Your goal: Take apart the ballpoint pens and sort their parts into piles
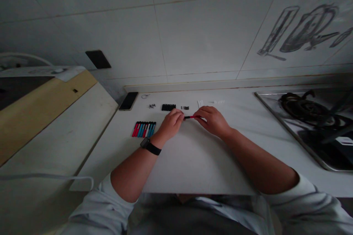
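A slim red pen (192, 117) with a black end lies level between my two hands, just above the white countertop. My left hand (173, 120) pinches its black end at the left. Fingers of my right hand (211, 119) are closed on the red end, which they partly hide. Left of my left hand sits a row of red, blue and white pens with black ends (143, 129). Beyond the hands are a row of black caps (168, 107), small dark metal pieces (185, 108), a little pile of metal parts (152, 106) and thin white sticks (200, 103).
A black phone (128, 101) and a small ring (145, 96) lie at the back left. More clear or white small pieces (220, 101) are at the back. A gas stove (311, 117) stands on the right, a box-like appliance (55, 117) on the left. The tiled wall (198, 40) closes off the back.
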`<state>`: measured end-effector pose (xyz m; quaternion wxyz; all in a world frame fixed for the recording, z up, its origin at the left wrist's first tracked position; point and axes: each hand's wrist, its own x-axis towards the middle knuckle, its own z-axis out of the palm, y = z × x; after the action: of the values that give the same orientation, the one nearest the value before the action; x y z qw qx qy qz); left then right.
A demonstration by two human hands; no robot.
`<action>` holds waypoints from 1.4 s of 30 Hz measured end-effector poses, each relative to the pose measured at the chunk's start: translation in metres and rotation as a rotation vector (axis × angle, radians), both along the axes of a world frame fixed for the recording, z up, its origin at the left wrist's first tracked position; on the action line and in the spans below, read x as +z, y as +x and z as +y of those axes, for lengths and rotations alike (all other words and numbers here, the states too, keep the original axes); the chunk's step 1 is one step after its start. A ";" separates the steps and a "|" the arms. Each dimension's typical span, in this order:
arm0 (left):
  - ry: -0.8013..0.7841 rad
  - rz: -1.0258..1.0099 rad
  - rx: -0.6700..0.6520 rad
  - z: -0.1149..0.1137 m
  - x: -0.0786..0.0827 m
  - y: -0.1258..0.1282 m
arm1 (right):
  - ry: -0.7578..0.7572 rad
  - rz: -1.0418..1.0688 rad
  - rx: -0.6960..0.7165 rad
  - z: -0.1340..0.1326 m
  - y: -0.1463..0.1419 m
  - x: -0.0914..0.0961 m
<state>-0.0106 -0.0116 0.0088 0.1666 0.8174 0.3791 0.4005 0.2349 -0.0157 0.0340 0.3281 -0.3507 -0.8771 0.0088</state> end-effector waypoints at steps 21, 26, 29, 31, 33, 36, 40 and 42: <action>-0.030 -0.022 -0.006 -0.003 0.000 0.000 | -0.033 0.011 0.033 0.001 0.001 -0.001; -0.081 0.055 -0.050 -0.003 0.003 0.000 | -0.023 0.009 0.025 0.000 0.000 -0.002; -0.049 0.043 -0.028 -0.003 0.003 0.001 | -0.025 -0.028 -0.002 0.002 0.001 -0.005; -0.023 0.033 -0.007 -0.004 0.004 0.001 | -0.037 -0.064 -0.005 0.003 0.001 -0.006; -0.002 0.038 0.006 -0.004 0.005 0.001 | -0.063 -0.081 0.000 0.004 0.001 -0.005; 0.030 0.056 0.024 -0.004 0.005 0.001 | -0.139 -0.053 0.006 0.003 0.000 -0.005; 0.059 0.080 0.042 -0.003 0.004 0.000 | -0.287 -0.023 -0.014 0.002 -0.002 -0.006; 0.070 0.092 0.046 -0.004 0.004 0.000 | -0.335 -0.027 -0.041 0.002 -0.003 -0.007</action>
<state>-0.0105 -0.0152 0.0128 0.1109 0.8314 0.3909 0.3792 0.2318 -0.0136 0.0271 0.2534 -0.4185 -0.8603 0.1434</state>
